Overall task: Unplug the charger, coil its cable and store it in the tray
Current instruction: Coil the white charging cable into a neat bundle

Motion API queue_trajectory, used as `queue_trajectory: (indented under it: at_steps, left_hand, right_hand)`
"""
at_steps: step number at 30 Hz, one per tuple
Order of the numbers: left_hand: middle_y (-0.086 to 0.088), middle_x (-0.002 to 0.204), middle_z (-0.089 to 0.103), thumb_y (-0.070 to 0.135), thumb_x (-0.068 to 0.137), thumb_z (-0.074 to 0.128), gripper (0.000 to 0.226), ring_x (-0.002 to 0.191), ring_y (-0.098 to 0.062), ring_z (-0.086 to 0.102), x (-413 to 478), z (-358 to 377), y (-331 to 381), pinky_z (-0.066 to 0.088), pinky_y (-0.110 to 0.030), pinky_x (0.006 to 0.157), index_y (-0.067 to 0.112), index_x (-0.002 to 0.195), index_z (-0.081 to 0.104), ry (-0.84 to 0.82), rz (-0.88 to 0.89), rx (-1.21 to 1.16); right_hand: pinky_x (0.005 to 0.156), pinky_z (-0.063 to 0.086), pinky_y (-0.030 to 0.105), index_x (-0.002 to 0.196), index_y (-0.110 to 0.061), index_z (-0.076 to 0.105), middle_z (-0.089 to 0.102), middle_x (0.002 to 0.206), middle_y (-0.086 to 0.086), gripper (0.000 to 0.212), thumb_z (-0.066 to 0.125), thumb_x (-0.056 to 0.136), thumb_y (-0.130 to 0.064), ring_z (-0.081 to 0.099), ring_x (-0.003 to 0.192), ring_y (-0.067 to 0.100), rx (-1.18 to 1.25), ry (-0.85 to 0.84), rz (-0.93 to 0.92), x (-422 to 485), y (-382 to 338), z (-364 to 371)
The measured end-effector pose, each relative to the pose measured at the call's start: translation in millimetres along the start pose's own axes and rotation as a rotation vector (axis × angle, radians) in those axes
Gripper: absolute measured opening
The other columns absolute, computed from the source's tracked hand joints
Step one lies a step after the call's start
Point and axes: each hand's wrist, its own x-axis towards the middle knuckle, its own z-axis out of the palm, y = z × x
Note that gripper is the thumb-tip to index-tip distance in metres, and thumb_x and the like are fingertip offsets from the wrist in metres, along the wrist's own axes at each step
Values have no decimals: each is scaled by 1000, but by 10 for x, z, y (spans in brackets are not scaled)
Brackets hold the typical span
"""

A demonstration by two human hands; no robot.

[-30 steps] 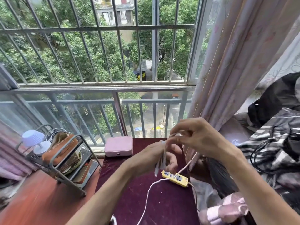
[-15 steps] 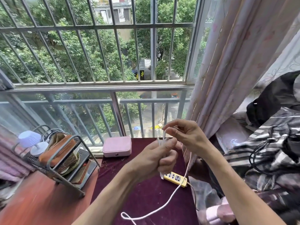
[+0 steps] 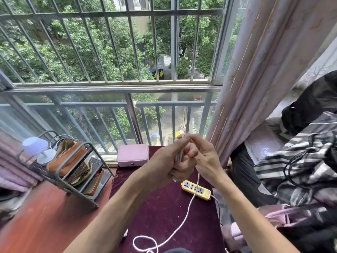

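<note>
My left hand [image 3: 168, 162] grips a bundle of folded loops of the white charger cable [image 3: 188, 207] above the dark red table. My right hand [image 3: 202, 157] pinches the cable at the top of that bundle, fingers touching the left hand. From the hands the loose cable hangs down past the yellow power strip [image 3: 197, 189] and ends in a loop on the cloth near the bottom edge. The charger body is hidden inside my hands. A grey wire rack tray [image 3: 73, 178] stands at the left.
A pink box [image 3: 132, 155] sits at the table's far edge by the barred window. A small lamp [image 3: 37, 148] and a brown pouch [image 3: 67, 157] fill the rack. A curtain [image 3: 255, 79] hangs at the right, with piled clothes and black cords beside it.
Both hands have come closer together and my right hand has laid more cable onto the bundle. The free tail has shortened and slid nearer, now curling into a loop on the cloth.
</note>
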Motion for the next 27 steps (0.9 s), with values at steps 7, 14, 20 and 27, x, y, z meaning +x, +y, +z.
queue_trajectory:
  at_steps: [7, 14, 20, 27]
  left_hand:
    - [7, 54, 37, 23, 104, 45, 23, 38, -3, 27, 3, -138, 142, 14, -25, 40, 8, 103, 63, 50, 175, 66]
    - [-7, 78, 61, 12, 100, 50, 27, 51, -14, 56, 85, -561, -16, 42, -23, 41, 5, 123, 62, 190, 107, 159]
    - [-20, 107, 73, 15, 98, 57, 36, 107, -37, 71, 160, -660, -251, 59, -41, 89, 0, 131, 54, 204, 44, 91]
    - [-12, 117, 73, 6, 105, 35, 30, 104, -20, 73, 171, -861, -357, 51, -40, 102, 9, 122, 58, 514, 9, 724]
  right_hand:
    - [58, 52, 49, 79, -24, 65, 65, 64, -4, 45, 46, 106, 7, 59, 65, 18, -222, -52, 109, -131, 231, 255]
    - [48, 32, 28, 93, -26, 70, 50, 57, -10, 28, 51, 111, -36, 35, 49, 3, -442, -220, 75, -542, 118, 264]
    - [62, 43, 41, 90, -16, 67, 64, 69, 7, 31, 53, 109, -36, 45, 56, 15, -696, -340, 93, -638, -134, 115]
    - [60, 50, 31, 88, -23, 70, 70, 69, -2, 36, 54, 102, -53, 60, 60, 12, -907, -317, 92, -569, -460, 10]
